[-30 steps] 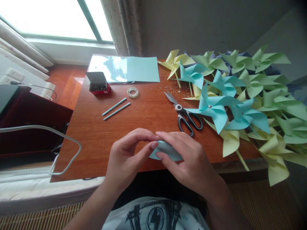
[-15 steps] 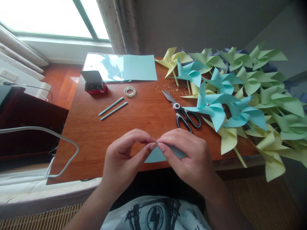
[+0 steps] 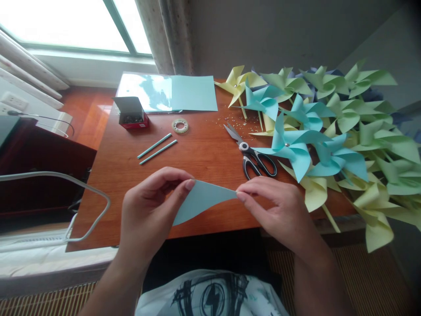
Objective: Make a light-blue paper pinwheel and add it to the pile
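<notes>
A light blue sheet of paper (image 3: 200, 199) is stretched between my hands above the front part of the table. My left hand (image 3: 154, 206) pinches its upper left corner between thumb and fingers. At the other end, my right hand (image 3: 272, 206) grips the narrow right tip of the paper. The sheet tapers toward that tip, and its lower edge curves. Just beyond my right hand lie black-and-grey scissors (image 3: 244, 146) with their blades slightly apart.
Two blue paper sticks (image 3: 158, 151), a tape roll (image 3: 180, 126) and an opened red box (image 3: 133, 118) are on the wooden table (image 3: 204, 149). Behind them lie blue sheets (image 3: 195, 93). Paper pinwheels (image 3: 289, 147) crowd the right side, with small scraps (image 3: 241, 125) near the scissors.
My hands have moved apart from a shared pinch at the middle. The left went left and the right shifted right, so more of the blue paper shows between them.
</notes>
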A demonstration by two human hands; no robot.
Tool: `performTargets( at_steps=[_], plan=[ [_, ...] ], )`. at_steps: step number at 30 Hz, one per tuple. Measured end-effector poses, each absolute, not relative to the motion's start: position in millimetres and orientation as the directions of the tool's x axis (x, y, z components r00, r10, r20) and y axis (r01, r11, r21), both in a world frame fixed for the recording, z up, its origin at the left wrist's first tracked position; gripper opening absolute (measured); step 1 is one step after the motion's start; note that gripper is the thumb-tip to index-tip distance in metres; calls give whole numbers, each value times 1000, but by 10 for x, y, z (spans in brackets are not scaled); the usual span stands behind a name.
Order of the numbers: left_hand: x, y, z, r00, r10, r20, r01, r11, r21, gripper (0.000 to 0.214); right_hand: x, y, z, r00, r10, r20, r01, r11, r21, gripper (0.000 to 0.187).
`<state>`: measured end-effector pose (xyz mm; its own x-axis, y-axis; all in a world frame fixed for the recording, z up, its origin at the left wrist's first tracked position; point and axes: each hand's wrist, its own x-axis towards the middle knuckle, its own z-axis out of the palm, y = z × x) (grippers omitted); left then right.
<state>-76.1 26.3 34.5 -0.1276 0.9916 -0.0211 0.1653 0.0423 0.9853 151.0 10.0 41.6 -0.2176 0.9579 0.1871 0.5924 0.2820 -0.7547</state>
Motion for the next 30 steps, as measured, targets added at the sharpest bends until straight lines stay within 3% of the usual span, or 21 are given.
performTargets(
  at_steps=[5,9,11,14,16,22,30],
  plan=[
    [-880,351,286,-255,966,-48,34,59,998,13,1648,94,396,-98,969,228,694,231,-682,11],
    [-808,339,255,-77,990,-114,53,119,992,16,1539,116,442,-72,966,247,625,236,-744,4],
    [-724,313,239,25,991,-128,32,127,991,14,1437,138,452,-128,970,205,590,240,-771,13],
    [-635,288,215,129,985,-119,11,118,993,10,1330,168,414,-247,964,101,546,224,-807,6],
    [-634,286,205,176,977,-124,28,121,992,10,1323,178,361,-245,967,68,515,190,-836,11],
    [-789,259,191,266,946,-188,133,157,979,8,1480,161,214,1,999,35,461,30,-887,12],
    [-866,224,188,307,946,-103,290,10,957,7,1538,134,177,6,1000,17,451,13,-893,11]
  ],
)
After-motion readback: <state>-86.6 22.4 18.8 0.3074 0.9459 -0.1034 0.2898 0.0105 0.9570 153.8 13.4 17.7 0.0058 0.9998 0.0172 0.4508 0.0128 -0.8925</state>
